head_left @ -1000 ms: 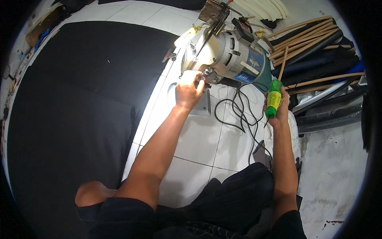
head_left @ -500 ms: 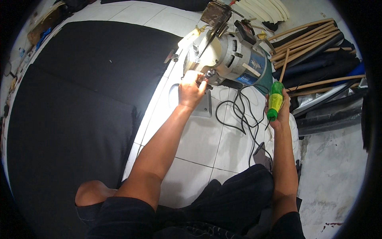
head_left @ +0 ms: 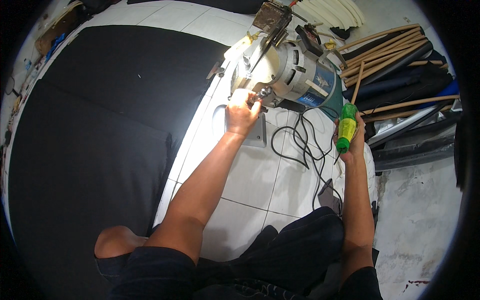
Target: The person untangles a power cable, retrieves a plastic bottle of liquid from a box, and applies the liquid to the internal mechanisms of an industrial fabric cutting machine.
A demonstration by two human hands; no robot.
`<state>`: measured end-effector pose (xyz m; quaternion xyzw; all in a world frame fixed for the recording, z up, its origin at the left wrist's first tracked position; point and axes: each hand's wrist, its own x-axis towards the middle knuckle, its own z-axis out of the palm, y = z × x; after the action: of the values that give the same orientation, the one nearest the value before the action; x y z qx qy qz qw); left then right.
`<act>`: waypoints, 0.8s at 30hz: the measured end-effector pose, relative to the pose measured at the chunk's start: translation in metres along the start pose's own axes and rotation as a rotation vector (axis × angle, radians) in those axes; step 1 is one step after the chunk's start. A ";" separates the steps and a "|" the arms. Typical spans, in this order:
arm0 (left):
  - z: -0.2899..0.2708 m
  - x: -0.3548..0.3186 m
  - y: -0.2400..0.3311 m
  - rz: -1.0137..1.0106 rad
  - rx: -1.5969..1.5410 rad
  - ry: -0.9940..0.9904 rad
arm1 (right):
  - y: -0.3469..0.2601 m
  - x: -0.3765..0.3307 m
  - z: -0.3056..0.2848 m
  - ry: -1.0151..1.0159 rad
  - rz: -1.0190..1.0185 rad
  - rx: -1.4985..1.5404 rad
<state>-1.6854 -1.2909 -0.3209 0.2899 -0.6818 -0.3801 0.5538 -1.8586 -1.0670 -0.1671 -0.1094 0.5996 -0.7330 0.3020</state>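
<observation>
A fabric cutting machine with a round motor housing, grey and blue-green, stands at the top centre. My left hand reaches to its near side, fingers closed round a small dark metal part of the machine. Below that hand shows the machine's grey base plate, partly hidden by my wrist. At the right, my right hand is wrapped round a small green bottle with a yellow middle band. The bottle is tilted, its green cap end toward me; most of my fingers are hidden behind it.
Black fabric covers a wide area at the left. A black cable lies looped on the white tiled floor. Wooden poles and dark fabric rolls are piled at the right, beside a pale wall.
Almost nothing differs. My left hand sits a touch farther right on the metal part, and the bottle in my right hand has shifted very slightly.
</observation>
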 end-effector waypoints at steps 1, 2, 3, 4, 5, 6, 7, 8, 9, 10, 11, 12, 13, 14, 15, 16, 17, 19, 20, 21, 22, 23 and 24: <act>0.000 -0.001 0.001 -0.006 0.003 -0.004 | 0.000 0.000 -0.001 0.006 -0.003 -0.005; 0.000 -0.001 0.003 -0.013 0.006 -0.009 | 0.000 0.001 -0.002 0.012 -0.006 -0.011; 0.000 -0.001 0.001 -0.004 0.005 0.002 | 0.000 0.001 -0.003 0.004 -0.001 -0.008; 0.001 -0.002 0.000 0.005 0.004 0.012 | 0.000 0.002 -0.004 -0.004 0.003 -0.006; 0.002 -0.002 -0.002 0.014 0.002 0.022 | -0.001 0.002 -0.004 -0.011 0.008 -0.003; 0.003 -0.002 -0.003 0.043 0.019 0.040 | 0.000 0.002 -0.003 -0.008 0.008 0.003; 0.003 -0.002 -0.005 0.071 0.035 0.057 | 0.001 0.001 -0.001 -0.005 0.008 0.009; 0.002 -0.002 -0.006 0.100 0.052 0.075 | 0.001 0.001 0.001 -0.002 0.008 0.015; 0.003 -0.002 -0.007 0.092 0.056 0.059 | 0.002 0.001 0.000 -0.005 0.007 0.015; 0.003 -0.002 -0.008 0.084 0.060 0.043 | 0.002 0.002 -0.002 -0.008 0.006 0.015; 0.003 -0.002 -0.009 0.075 0.064 0.028 | 0.002 0.003 -0.002 -0.011 0.005 0.014; 0.002 -0.003 -0.006 0.129 0.118 0.065 | 0.002 0.005 -0.007 0.000 0.009 0.019; 0.002 -0.003 -0.003 0.183 0.171 0.101 | 0.001 0.008 -0.013 0.012 0.014 0.024; 0.002 -0.003 0.001 0.238 0.222 0.138 | -0.002 0.011 -0.019 0.025 0.017 0.028; -0.004 -0.009 -0.007 0.115 0.178 0.097 | 0.002 0.013 -0.016 0.019 0.032 0.040; -0.004 -0.014 -0.013 -0.007 0.129 0.055 | 0.003 0.014 -0.014 0.007 0.075 0.047; -0.006 -0.022 -0.019 -0.014 0.132 0.064 | 0.005 0.013 -0.014 0.021 0.070 0.039; -0.008 -0.040 -0.028 -0.029 0.154 0.067 | 0.007 0.011 -0.007 0.035 0.084 0.020; -0.009 -0.049 -0.036 -0.015 0.166 0.064 | 0.009 0.010 -0.004 0.081 0.103 0.019; -0.007 -0.060 -0.038 -0.073 0.145 -0.005 | 0.011 0.008 -0.006 0.104 0.096 -0.028; -0.007 -0.071 -0.040 -0.134 0.127 -0.069 | 0.014 0.007 -0.006 0.122 0.093 -0.078; -0.007 -0.080 -0.042 -0.200 0.120 -0.145 | 0.016 0.007 -0.005 0.141 0.112 -0.083; -0.008 -0.091 -0.039 -0.284 0.154 -0.239 | 0.021 0.005 -0.006 0.173 0.141 -0.096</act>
<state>-1.6582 -1.2390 -0.4013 0.3774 -0.7220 -0.4330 0.3858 -1.8592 -1.0665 -0.1892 -0.0179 0.6640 -0.6871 0.2944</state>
